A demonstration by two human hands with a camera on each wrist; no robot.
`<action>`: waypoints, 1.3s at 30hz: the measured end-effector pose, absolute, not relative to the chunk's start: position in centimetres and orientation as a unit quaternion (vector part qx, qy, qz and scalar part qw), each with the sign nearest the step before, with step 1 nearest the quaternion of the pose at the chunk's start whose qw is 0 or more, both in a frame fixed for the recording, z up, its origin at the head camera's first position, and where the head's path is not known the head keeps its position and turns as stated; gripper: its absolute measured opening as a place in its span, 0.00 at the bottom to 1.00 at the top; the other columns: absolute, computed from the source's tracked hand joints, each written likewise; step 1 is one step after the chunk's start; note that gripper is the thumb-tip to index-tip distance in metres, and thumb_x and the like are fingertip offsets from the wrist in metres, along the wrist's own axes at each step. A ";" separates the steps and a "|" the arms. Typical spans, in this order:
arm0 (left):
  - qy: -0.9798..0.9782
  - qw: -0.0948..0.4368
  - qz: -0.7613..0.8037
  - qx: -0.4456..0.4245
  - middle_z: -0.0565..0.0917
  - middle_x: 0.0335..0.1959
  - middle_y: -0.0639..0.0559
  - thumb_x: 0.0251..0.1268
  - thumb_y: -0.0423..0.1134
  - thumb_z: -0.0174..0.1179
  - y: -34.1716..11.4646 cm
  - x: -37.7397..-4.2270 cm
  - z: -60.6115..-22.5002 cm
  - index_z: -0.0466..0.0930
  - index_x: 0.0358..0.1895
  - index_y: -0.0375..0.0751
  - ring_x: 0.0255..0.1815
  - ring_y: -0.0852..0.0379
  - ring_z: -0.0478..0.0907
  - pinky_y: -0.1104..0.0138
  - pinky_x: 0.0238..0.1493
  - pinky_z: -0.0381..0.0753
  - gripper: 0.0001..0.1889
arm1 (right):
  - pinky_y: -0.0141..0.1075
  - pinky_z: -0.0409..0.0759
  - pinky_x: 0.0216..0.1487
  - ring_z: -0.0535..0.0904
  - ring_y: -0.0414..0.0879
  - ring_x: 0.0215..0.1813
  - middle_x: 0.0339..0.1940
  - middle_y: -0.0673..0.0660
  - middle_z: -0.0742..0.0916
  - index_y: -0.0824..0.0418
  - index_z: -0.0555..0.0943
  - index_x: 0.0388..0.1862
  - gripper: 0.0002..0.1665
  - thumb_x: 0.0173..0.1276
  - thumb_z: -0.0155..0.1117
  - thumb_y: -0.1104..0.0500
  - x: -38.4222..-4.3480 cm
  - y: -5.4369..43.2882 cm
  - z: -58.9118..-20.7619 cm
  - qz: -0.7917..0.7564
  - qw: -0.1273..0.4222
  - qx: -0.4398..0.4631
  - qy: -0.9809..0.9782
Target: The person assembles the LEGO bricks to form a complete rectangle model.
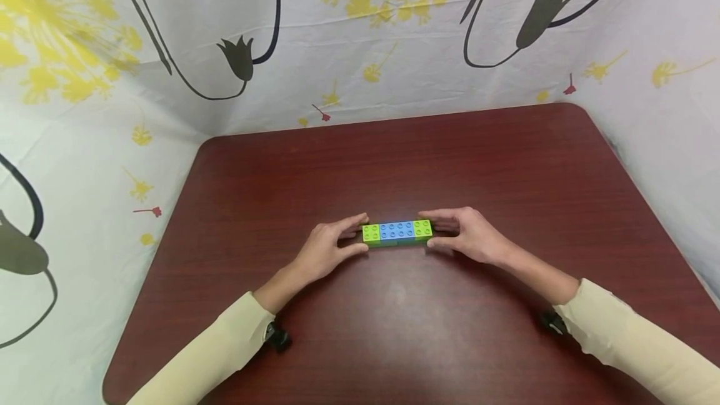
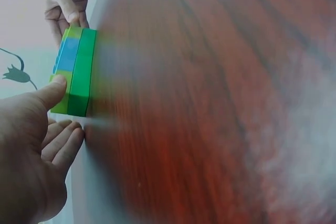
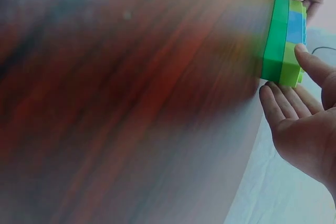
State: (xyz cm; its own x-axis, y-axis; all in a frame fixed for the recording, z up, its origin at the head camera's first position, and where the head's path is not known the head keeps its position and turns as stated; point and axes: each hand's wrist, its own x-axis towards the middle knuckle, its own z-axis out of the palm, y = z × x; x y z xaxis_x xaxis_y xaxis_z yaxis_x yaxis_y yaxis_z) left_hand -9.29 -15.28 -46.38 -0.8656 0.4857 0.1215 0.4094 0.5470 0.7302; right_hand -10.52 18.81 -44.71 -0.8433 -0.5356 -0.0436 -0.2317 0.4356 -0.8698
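Note:
A low bar of toy building bricks [image 1: 397,232] lies crosswise on the dark red table. Its studded top layer has a blue brick [image 1: 396,230] between two lime-green bricks; a darker green layer [image 2: 83,72] shows underneath in both wrist views. My left hand [image 1: 320,249] is at the left end, thumb by the near corner and index finger by the far one. At the opposite end my right hand [image 1: 478,236] mirrors it. Fingers of both hands are mostly straight, and the lower ones extend past the bar's ends in the wrist views.
The table [image 1: 394,167] has rounded corners and a wood-grain surface. White cloth [image 1: 360,80] printed with flowers hangs behind it and along both sides. A dark wrist device [image 1: 278,337] shows under the left sleeve, with another [image 1: 554,322] under the right.

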 end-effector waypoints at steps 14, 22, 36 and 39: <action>0.907 0.016 0.355 0.227 0.87 0.61 0.45 0.71 0.43 0.73 -14.5 -8.2 -46.3 0.80 0.72 0.43 0.58 0.54 0.87 0.57 0.58 0.86 0.29 | 0.46 0.86 0.59 0.86 0.57 0.63 0.63 0.64 0.87 0.68 0.82 0.69 0.31 0.67 0.77 0.70 -10.0 18.1 -45.0 -0.486 0.136 -0.202 0.840; 0.910 0.000 0.342 0.235 0.89 0.58 0.46 0.71 0.42 0.73 -14.4 -8.3 -46.4 0.82 0.70 0.43 0.58 0.54 0.87 0.57 0.58 0.86 0.26 | 0.46 0.86 0.59 0.86 0.56 0.62 0.63 0.63 0.87 0.65 0.82 0.69 0.30 0.68 0.76 0.69 -9.9 18.1 -45.1 -0.473 0.126 -0.203 0.848; 0.904 -0.026 0.354 0.238 0.90 0.55 0.45 0.72 0.39 0.71 -14.7 -8.8 -45.7 0.82 0.69 0.40 0.55 0.54 0.89 0.57 0.55 0.88 0.24 | 0.41 0.88 0.55 0.88 0.56 0.59 0.60 0.63 0.89 0.65 0.83 0.67 0.27 0.69 0.76 0.67 -10.4 17.9 -44.9 -0.501 0.113 -0.196 0.835; 0.903 -0.029 0.358 0.233 0.90 0.55 0.45 0.73 0.39 0.71 -14.8 -9.1 -45.5 0.82 0.69 0.39 0.55 0.54 0.89 0.57 0.55 0.87 0.24 | 0.39 0.88 0.54 0.89 0.57 0.58 0.59 0.64 0.89 0.66 0.83 0.68 0.28 0.70 0.76 0.66 -10.8 17.7 -44.6 -0.505 0.107 -0.187 0.836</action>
